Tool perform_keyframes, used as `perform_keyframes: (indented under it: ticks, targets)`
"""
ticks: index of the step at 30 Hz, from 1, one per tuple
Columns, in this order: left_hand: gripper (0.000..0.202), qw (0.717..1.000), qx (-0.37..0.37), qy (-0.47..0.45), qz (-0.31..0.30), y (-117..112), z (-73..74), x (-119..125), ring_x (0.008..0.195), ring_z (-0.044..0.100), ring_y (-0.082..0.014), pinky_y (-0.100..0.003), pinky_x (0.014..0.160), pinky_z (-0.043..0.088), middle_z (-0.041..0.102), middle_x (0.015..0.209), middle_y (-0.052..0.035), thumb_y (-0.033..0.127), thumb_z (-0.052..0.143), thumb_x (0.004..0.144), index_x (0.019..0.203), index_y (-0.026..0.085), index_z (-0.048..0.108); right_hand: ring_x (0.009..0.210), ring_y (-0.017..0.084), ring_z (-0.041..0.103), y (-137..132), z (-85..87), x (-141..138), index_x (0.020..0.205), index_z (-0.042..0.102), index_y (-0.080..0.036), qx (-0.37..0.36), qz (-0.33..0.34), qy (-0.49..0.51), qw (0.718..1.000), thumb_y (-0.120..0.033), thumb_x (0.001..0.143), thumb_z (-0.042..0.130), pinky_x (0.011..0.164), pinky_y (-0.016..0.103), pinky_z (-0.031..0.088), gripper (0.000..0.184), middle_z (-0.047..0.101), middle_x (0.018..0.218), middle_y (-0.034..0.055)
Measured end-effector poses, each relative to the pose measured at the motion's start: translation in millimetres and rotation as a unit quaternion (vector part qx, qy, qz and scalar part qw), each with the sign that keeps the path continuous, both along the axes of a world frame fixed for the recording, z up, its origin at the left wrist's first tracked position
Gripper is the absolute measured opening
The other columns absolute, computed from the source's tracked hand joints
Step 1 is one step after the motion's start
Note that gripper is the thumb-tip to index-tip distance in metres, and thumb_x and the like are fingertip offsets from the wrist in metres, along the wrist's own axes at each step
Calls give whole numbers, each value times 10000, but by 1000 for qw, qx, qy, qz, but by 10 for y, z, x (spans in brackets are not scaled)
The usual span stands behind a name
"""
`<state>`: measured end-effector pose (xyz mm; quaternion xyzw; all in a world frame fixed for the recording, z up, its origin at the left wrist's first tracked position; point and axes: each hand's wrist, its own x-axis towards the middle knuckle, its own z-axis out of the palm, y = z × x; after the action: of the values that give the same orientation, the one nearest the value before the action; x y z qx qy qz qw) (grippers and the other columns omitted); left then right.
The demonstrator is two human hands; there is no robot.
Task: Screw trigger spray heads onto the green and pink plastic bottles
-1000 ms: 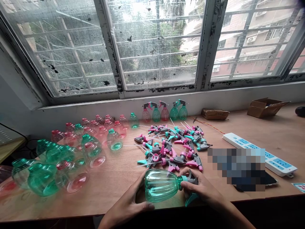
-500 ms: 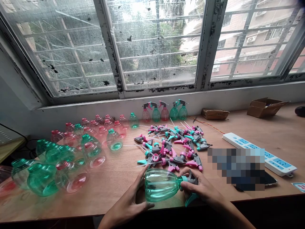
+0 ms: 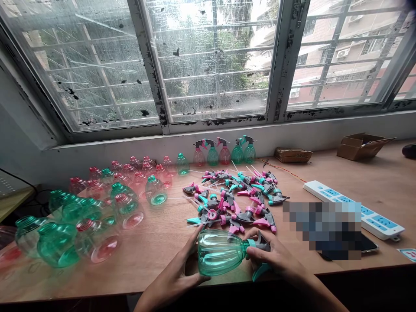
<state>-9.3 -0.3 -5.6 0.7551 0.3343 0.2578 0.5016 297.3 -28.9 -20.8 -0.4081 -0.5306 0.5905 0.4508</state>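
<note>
A clear green spray bottle (image 3: pixel 221 253) lies sideways between my hands, just above the table's front edge. My left hand (image 3: pixel 182 264) grips its base end, thumb below and fingers above. At the neck, my right hand (image 3: pixel 271 253) is closed around the turquoise collar of the grey trigger sprayer (image 3: pixel 261 245), which sits on the bottle's mouth. The turquoise trigger (image 3: pixel 261 272) points down below my right fingers. Just beyond the bottle is a pile of loose trigger sprayers (image 3: pixel 227 199), pink-and-grey and turquoise-and-grey, with thin white tubes.
Open green bottles (image 3: pixel 58 249) and red bottles (image 3: pixel 97 245) crowd the left side. Several bottles with sprayers (image 3: pixel 224 154) stand by the window wall. On the right are a power strip (image 3: pixel 354 208), a phone (image 3: pixel 367 245) and cardboard boxes (image 3: pixel 360 147).
Almost nothing differs. Both hands keep their hold on the spray bottle, which stays in nearly the same place.
</note>
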Motion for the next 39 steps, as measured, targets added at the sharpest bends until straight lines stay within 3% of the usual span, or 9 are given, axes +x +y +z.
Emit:
perform_keyframes:
  ticks: [3,10,15,18,23,27,33,39]
  targets:
    - [926,1000,-3,-14,-9,-6,16,15,1541,232,-282,-460,1263,240,173,1702,-2,119,650,906,1592,398,94,649,145,580,6,-1,-1,1016,631,-178,1,1,1,1000,-413,839,793,646,271,433,336,721,748,-6]
    - [1053,998,-58,-35,-10,-28,49,21,1548,190,-318,-516,1261,195,170,1700,-13,94,731,801,1589,394,100,660,145,573,5,19,-2,1027,629,-178,3,2,-7,1000,-414,848,786,643,270,433,335,713,758,-6]
    - [989,994,-91,-54,-23,-41,90,46,1520,277,-332,-514,1229,294,202,1692,-25,76,718,807,1571,384,170,656,147,577,-2,-20,2,1029,631,-176,3,-1,-4,1000,-400,849,790,643,276,439,329,706,743,-10]
    - [955,996,-68,-50,-24,-41,82,46,1523,272,-325,-488,1232,306,244,1680,-28,102,737,822,1562,380,202,650,146,580,13,-69,5,1028,627,-180,4,-1,3,1000,-399,846,793,641,279,443,329,708,740,-11]
    - [970,1000,-5,-17,-7,-29,14,23,1534,249,-298,-487,1263,234,215,1688,-11,95,686,871,1584,407,106,643,143,577,23,-62,6,1017,627,-179,8,-1,-4,1000,-397,843,793,633,271,443,325,723,753,-5]
    - [917,999,-15,-29,-19,-28,-1,15,1525,271,-309,-498,1247,273,144,1705,-36,154,635,927,1597,377,50,641,149,580,8,1,-7,1006,629,-178,5,-3,-8,1000,-413,835,790,632,275,445,333,717,749,-4]
    - [990,1000,-19,-10,-7,-19,18,-28,1552,139,-359,-531,1277,119,143,1707,-39,248,766,841,1603,325,139,642,158,586,6,-13,-13,1006,637,-185,0,-9,-9,1000,-424,825,796,642,283,443,339,711,734,-8]
    - [936,998,-41,-30,-34,-28,48,-12,1541,201,-350,-522,1257,225,192,1696,-48,252,741,876,1594,343,147,645,155,584,7,-22,-4,1009,639,-192,3,-7,-4,1000,-422,825,801,639,270,436,336,718,747,-10]
